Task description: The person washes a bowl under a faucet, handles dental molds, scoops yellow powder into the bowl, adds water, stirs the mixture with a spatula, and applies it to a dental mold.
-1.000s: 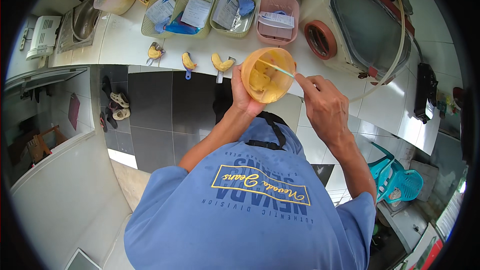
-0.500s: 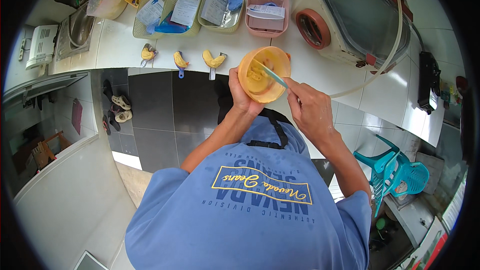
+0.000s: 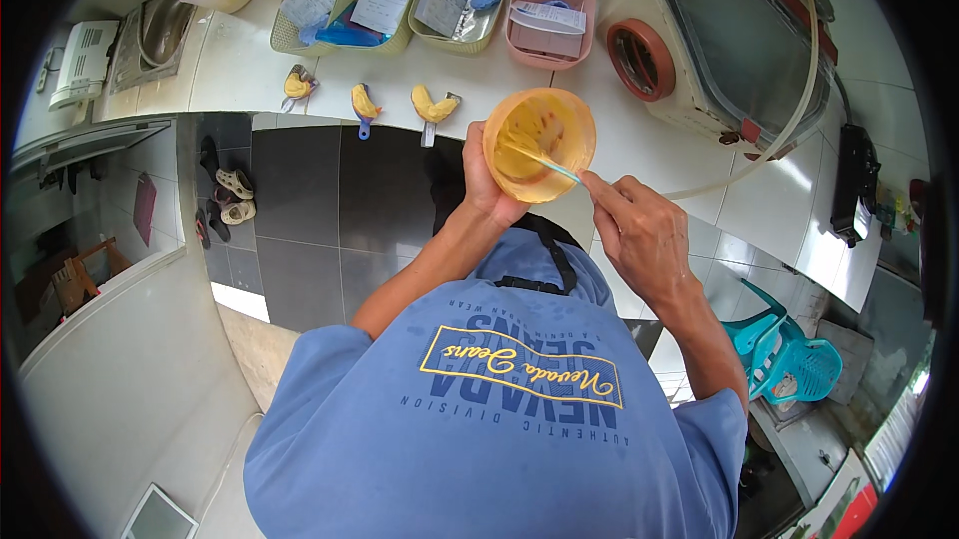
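Observation:
My left hand is wrapped round the left side of an orange mixing bowl, which is tilted so its inside shows. Yellow paste is smeared over the bowl's inner wall. The thin pale-blue handle of a spatula is gripped in my right hand; its far end dips into the paste. Left of the bowl, at the counter's front edge, lie three dental impression trays filled with yellow material: a left one, a blue-handled one and a metal-handled one.
Behind the trays stand green baskets and a pink basket holding papers and packets. A large cabinet with a round red-rimmed port and a hose occupies the right. A sink is far left, a teal chair lower right.
The spatula has swung lower inside the bowl and its handle lies flatter. My right hand has moved slightly right and down. The bowl shows more of its inner wall.

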{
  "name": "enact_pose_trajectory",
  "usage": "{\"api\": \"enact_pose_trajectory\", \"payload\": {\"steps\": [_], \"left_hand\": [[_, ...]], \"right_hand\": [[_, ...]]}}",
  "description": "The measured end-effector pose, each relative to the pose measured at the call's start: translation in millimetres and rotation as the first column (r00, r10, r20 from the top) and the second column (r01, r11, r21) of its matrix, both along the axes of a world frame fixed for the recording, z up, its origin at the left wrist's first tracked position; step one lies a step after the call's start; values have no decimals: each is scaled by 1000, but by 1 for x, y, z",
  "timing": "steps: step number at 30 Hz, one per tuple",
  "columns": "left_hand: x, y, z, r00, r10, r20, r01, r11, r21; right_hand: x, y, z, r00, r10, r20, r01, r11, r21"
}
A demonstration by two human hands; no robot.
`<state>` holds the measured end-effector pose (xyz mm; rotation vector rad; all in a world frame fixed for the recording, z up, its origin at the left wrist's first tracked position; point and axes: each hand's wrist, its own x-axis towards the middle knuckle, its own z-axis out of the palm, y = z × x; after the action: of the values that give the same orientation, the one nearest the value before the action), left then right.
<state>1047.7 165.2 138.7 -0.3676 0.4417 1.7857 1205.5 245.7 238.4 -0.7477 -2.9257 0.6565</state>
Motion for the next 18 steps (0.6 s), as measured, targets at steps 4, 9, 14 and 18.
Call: {"api": "enact_pose_trajectory", "payload": {"steps": [4, 9, 14, 18], "left_hand": [[1, -1, -11, 1000, -9, 23, 8, 997, 75], [1, 1, -13, 999, -13, -32, 11, 997, -74], [-2, -2, -13, 998, 34, -56, -39, 995, -94], [-3, -1, 4, 1000, 16, -6, -16, 1000, 6]], "right_hand": [[4, -6, -5, 1000, 15, 4, -15, 1000, 2], [16, -8, -15, 995, -87, -44, 58, 893, -446], [28, 1, -11, 903, -370, 218, 341, 308, -888], [29, -15, -25, 849, -519, -99, 224, 523, -822]]}}
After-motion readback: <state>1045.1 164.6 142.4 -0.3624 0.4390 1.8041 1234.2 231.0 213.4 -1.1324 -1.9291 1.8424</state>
